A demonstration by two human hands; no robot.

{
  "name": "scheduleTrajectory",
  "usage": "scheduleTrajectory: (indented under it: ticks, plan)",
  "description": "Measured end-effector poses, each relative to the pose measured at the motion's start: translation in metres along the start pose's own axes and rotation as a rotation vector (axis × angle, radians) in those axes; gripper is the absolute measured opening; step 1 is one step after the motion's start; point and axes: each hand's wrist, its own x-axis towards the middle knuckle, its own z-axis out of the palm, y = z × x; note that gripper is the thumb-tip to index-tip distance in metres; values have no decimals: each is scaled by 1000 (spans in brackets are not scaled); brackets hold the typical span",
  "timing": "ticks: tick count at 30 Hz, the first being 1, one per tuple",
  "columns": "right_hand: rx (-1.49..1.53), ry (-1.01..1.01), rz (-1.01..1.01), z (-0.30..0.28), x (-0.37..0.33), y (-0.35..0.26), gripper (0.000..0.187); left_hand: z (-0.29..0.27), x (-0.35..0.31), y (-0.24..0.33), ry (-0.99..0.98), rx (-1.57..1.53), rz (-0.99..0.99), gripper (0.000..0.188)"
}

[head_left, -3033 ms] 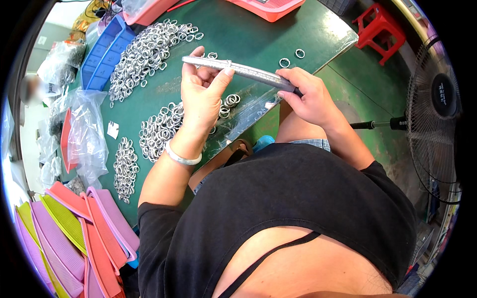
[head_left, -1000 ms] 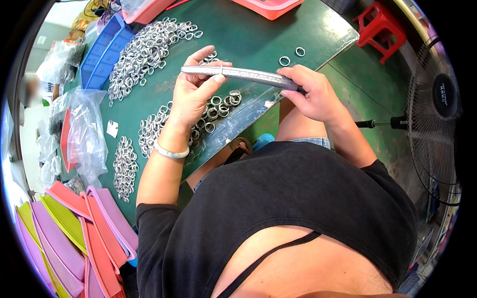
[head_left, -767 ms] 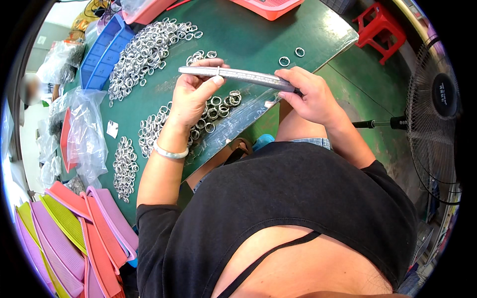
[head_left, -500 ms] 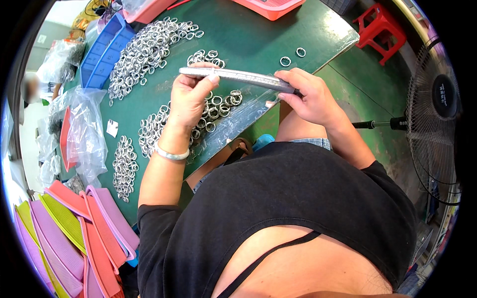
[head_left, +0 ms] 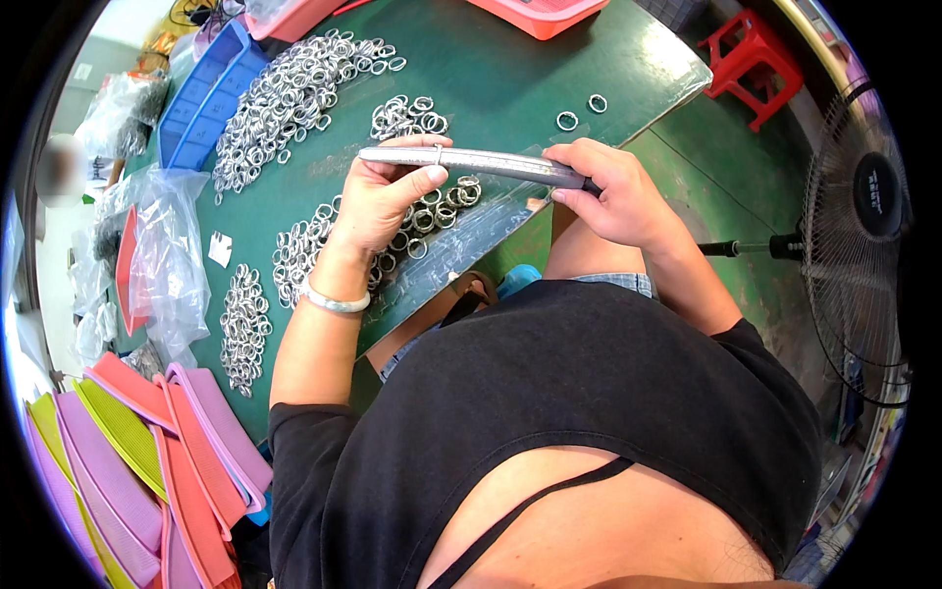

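A long silver ring mandrel (head_left: pixel 500 164) lies nearly level across the space between my two hands, above the table's near edge. My right hand (head_left: pixel 608 193) is closed round its dark handle end. My left hand (head_left: pixel 386 194) is at the narrower end, fingers curled behind the rod and thumb in front, just below it. Around the rod beside the left fingertips sits a thin ring (head_left: pixel 439 154). Beneath the left hand, a pile of silver rings (head_left: pixel 304 245) spreads on the green table (head_left: pixel 491 79). A smaller ring pile (head_left: pixel 407 116) lies just beyond the rod.
Beyond lies a large ring heap (head_left: pixel 285 93) beside a blue compartment tray (head_left: pixel 206 98). Two loose rings (head_left: pixel 567 121) rest at right. Another pile (head_left: pixel 245 329) is at left, near a clear plastic bag (head_left: pixel 172 265) and stacked coloured baskets (head_left: pixel 147 461). A fan (head_left: pixel 873 206) stands right.
The rod's narrow end has dipped slightly toward me. My left thumb has come off the rod to just below it, and the ring around it now shows clearly.
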Motion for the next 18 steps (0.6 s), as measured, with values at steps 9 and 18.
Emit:
scheduleTrajectory:
  ticks: [9, 18]
  plan:
    - [26, -61, -38, 7, 6, -13, 37, 8, -18, 3, 172, 22, 89, 25]
    - [-3, -43, -35, -2, 8, -15, 35, -88, -88, 51, 662, 185, 288, 22]
